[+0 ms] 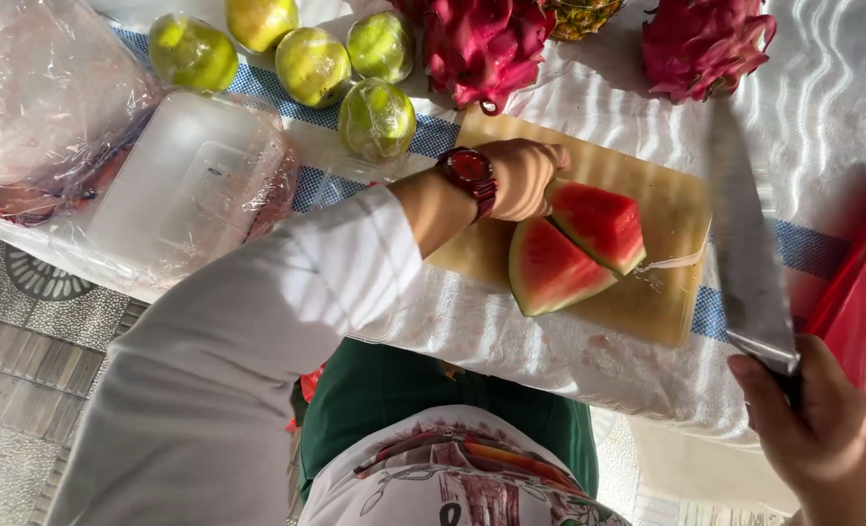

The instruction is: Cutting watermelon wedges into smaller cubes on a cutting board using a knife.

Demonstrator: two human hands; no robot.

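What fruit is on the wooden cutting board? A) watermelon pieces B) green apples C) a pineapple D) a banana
A: two red watermelon wedges with green rind lie on the cutting board, and the left hand rests on one.

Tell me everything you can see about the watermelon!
The watermelon is cut into two wedges lying side by side, touching, on a wooden cutting board. The flesh is bright red and looks juicy, edged by a thin pale and green rind along the curved sides. The left hand rests against the upper wedge. The knife in the right hand is clear of it.
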